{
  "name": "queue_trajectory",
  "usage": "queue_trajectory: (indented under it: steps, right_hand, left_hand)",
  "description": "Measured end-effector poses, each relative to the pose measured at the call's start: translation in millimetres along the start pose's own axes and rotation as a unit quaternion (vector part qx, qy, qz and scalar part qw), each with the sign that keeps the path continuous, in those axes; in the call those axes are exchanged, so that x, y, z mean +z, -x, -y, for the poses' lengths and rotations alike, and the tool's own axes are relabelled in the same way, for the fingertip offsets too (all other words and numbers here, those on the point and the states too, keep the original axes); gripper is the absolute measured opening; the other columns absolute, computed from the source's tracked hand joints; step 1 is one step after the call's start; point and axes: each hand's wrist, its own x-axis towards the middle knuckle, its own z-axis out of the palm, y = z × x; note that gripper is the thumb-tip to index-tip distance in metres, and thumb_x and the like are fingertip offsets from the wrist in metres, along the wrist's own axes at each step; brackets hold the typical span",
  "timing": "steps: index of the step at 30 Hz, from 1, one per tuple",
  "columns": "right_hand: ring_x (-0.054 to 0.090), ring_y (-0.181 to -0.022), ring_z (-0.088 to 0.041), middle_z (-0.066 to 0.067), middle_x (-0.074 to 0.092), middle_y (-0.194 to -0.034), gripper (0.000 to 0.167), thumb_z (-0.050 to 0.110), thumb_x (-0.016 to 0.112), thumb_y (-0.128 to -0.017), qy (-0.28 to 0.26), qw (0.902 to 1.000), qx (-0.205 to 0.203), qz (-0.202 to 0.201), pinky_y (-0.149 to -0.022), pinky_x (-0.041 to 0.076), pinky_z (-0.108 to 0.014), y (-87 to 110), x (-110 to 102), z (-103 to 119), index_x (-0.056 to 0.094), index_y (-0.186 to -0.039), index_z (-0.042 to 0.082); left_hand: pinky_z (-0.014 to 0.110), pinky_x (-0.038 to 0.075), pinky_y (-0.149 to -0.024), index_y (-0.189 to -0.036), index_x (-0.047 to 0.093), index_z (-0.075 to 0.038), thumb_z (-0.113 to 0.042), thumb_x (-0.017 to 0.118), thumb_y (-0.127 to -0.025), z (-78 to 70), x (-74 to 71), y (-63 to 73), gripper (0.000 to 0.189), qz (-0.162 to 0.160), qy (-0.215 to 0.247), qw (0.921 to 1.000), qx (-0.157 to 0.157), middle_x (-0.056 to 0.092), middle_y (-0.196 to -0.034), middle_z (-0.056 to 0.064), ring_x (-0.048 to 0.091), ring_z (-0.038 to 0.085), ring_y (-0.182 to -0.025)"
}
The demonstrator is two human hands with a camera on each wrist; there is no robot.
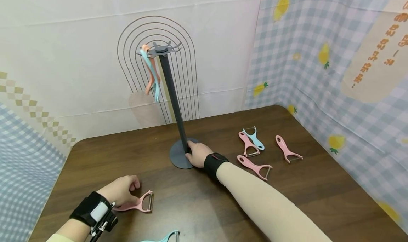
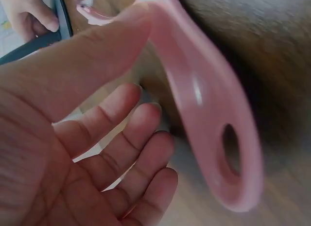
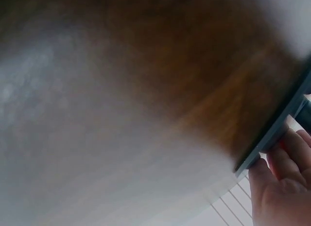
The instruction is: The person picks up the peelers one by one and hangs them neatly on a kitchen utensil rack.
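My left hand (image 1: 119,190) is over a pink Y-shaped peeler (image 1: 140,203) lying at the table's front left. In the left wrist view, the thumb touches the neck of this pink peeler (image 2: 204,90), while the other fingers are loosely bent and apart from the handle. My right hand (image 1: 199,153) holds the foot of a dark grey stand (image 1: 173,93), thumb and fingers around the pole's bottom. The right wrist view shows its fingers (image 3: 286,158) at the edge of the round base (image 3: 272,133). From the stand's top hooks hang an orange peeler (image 1: 150,81) and a light-blue one (image 1: 152,67).
Right of the stand lie several peelers: a pink one (image 1: 247,142) overlapping a light-blue one (image 1: 257,141), another pink one (image 1: 253,166), and a pink one (image 1: 285,148) farther right. A light-blue peeler (image 1: 167,237) is cut off at the front edge. Patterned cloth hangs behind the brown table (image 1: 153,150).
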Motion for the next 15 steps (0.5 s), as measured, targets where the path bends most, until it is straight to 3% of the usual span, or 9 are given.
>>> queue_trajectory:
  steps: [5, 15]
  right_hand:
    - [0.056, -0.119, -0.025, -0.01, 0.06, -0.129, 0.054, 0.031, 0.057, -0.098, -0.001, 1.0, 0.004, 0.004, -0.099, 0.043, -0.038, 0.9, -1.4, 2.9, 0.042, -0.145, 0.009]
    - [0.056, -0.119, -0.026, -0.01, 0.06, -0.129, 0.053, 0.03, 0.057, -0.099, -0.007, 0.9999, 0.009, 0.007, -0.1, 0.043, -0.039, 5.7, -6.1, 7.6, 0.042, -0.145, 0.008]
  left_hand:
    - [0.037, 0.043, -0.069, -0.089, 0.056, -0.008, -0.014, 0.088, -0.067, 4.3, 1.1, 1.6, 0.04, 0.0, 0.003, 0.9999, -0.016, 0.049, -0.084, 0.005, 0.049, 0.02, -0.077]
    - [0.033, 0.042, -0.064, -0.086, 0.056, -0.008, -0.012, 0.087, -0.069, 9.3, 4.8, 3.7, 0.036, -0.012, 0.032, 0.9992, -0.019, 0.048, -0.081, 0.005, 0.049, 0.018, -0.071]
